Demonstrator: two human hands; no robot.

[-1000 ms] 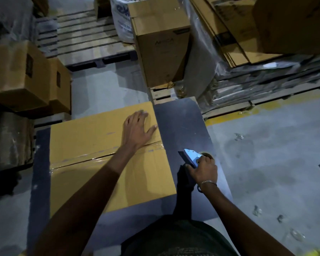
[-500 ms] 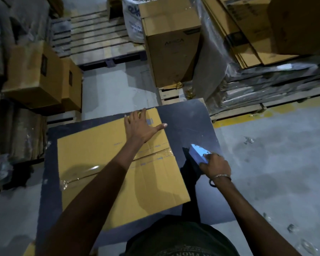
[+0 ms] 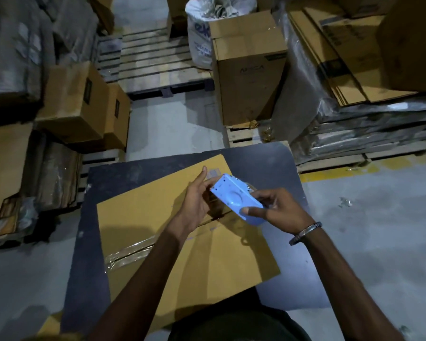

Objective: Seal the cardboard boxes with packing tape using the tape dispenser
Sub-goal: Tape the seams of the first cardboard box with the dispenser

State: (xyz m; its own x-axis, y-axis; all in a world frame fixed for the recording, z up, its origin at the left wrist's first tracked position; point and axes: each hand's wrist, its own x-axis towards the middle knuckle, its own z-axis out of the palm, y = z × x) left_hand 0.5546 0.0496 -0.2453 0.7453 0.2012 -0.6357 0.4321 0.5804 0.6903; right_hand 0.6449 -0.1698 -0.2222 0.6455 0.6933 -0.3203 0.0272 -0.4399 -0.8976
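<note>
Hovering above the box's (image 3: pixel 182 242) far right corner, the blue tape dispenser (image 3: pixel 235 200) is gripped by the right hand (image 3: pixel 278 209), thumb curled onto its side. The left hand (image 3: pixel 198 198) pinches at its front end. It looks light and rigid, best held by the body. The box lies on the dark worktop (image 3: pixel 276 168), tape (image 3: pixel 130 253) along its seam.

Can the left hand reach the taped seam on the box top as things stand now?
Probably yes. The left hand hovers just above the cardboard box, by the blue tape dispenser that the right hand grips. The taped seam lies bare beside the left forearm, with nothing over it.
</note>
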